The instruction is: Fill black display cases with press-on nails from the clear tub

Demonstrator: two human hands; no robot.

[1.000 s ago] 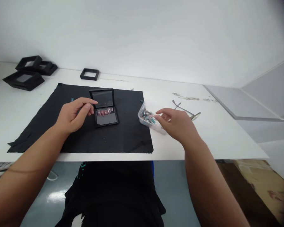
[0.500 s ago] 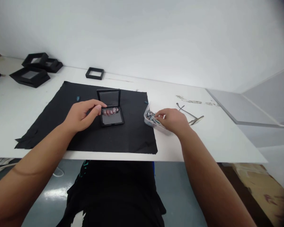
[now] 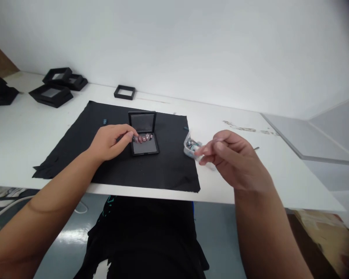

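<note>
A black display case (image 3: 145, 149) lies unfolded on a black cloth (image 3: 163, 170), its lid with a clear film window (image 3: 142, 121) tilted up at the back. A row of glossy false nails (image 3: 145, 138) runs across its lower half, near the hinge. My left hand (image 3: 113, 141) is closed at the case's left side, thumb and index finger by the hinge and the row's left end. My right hand (image 3: 232, 157) is raised in front of a clear plastic tub (image 3: 189, 153) of small shiny pieces. Its fingers are pinched; whatever they hold is too blurred to name.
Black frames (image 3: 54, 95) are piled at the back left, and a single frame (image 3: 125, 92) lies near the wall. A small blue piece (image 3: 105, 121) sits on the cloth, with another (image 3: 186, 128) by its right edge. The white table (image 3: 279, 178) extends right.
My right hand has come up out of the tub, toward me and to the right, fingers pinched. My left hand stays at the case. The whole view has shifted slightly.
</note>
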